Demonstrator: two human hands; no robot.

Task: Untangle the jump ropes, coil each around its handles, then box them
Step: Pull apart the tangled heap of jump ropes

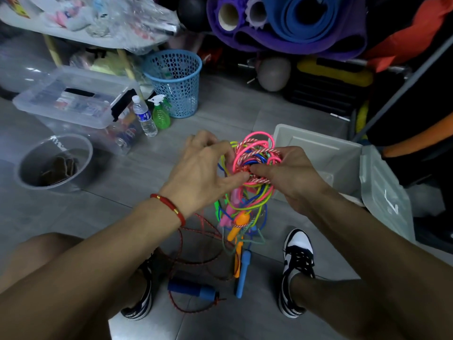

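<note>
The floor [245, 114] is laid in large grey tiles with thin joints, dim and slightly glossy. Above it, at mid-scene, both hands work a tangle of jump ropes [255, 163]: pink, yellow-green, blue and red-white braided cords knotted together. The left hand [203, 173] pinches strands at the knot's left side, thumb and fingers curled on the cords. The right hand [291, 177] grips the knot from the right, thumb pressed into it. Loose loops and handles hang below, an orange handle [239, 225] among them, and a light blue handle [244, 273] reaches the floor between two black-and-white sneakers. A dark blue handle [192, 289] lies on the tiles nearby with a dark red braided rope [196, 244] trailing round it.

Just right of the hands stands an open grey box [318, 148], its lid [384, 195] leaning at its right side. Far left sit a clear lidded bin [73, 99], a water bottle [144, 116], a green spray bottle [160, 114] and a blue mesh basket [176, 82]. A clear round tub [54, 163] stands at the left. Rolled mats [294, 23], purple and blue, fill the far wall.
</note>
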